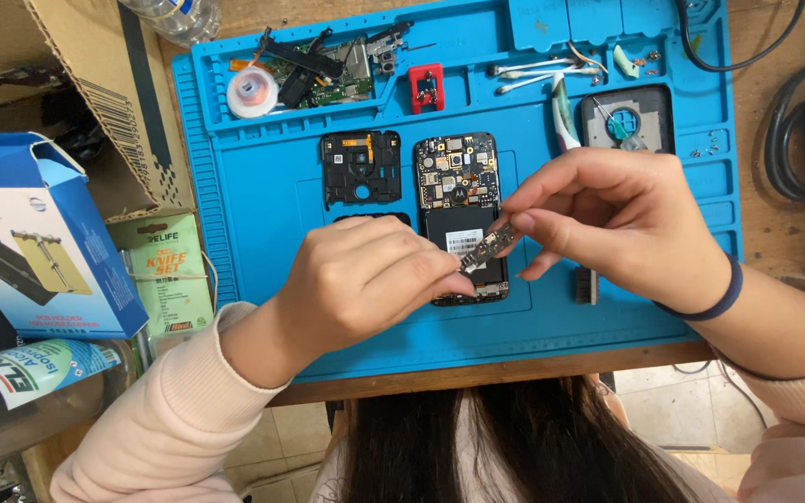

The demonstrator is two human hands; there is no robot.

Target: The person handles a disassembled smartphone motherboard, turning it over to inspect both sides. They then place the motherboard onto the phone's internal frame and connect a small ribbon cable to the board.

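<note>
Both hands pinching one small circuit strip above the opened phone, its lower half hidden.

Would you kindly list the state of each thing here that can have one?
Phone: opened, back off, circuit board exposed, lying flat on the blue mat.
Small circuit strip: lifted above the phone, pinched at both ends.
Left hand: grip closed on the strip.
Right hand: grip closed on the strip.
Black inner frame: detached, flat on the mat.
Cardboard box: open.
</note>
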